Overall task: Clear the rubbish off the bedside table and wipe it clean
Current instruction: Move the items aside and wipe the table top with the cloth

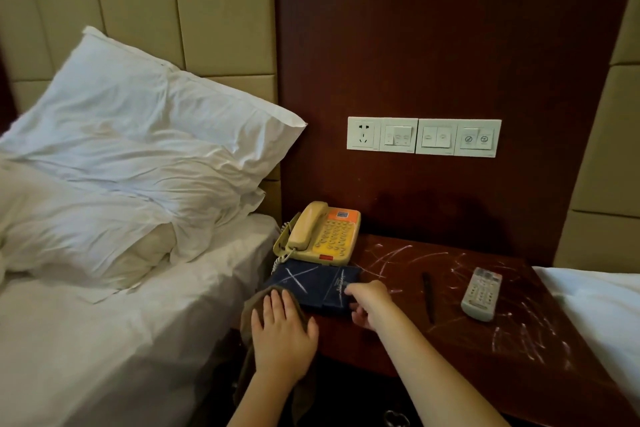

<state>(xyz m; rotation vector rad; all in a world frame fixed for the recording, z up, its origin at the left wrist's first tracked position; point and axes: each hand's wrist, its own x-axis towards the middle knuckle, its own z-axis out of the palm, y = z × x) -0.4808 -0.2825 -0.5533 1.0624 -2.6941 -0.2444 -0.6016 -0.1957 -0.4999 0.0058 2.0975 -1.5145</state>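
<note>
The dark wooden bedside table (450,333) is streaked with white scribble marks. My left hand (282,333) lies flat, fingers spread, on a brown cloth (249,319) at the table's front left corner; the cloth hangs over the edge. My right hand (369,302) holds the right front corner of a dark blue folder (311,284), which lies in front of the phone and carries white marks too. Its fingers curl around the folder's edge.
A yellow telephone (322,236) stands at the back left of the table. A black pen (428,295) and a white remote control (481,293) lie to the right. Beds with white sheets flank the table on both sides. A switch panel (424,137) is on the wall.
</note>
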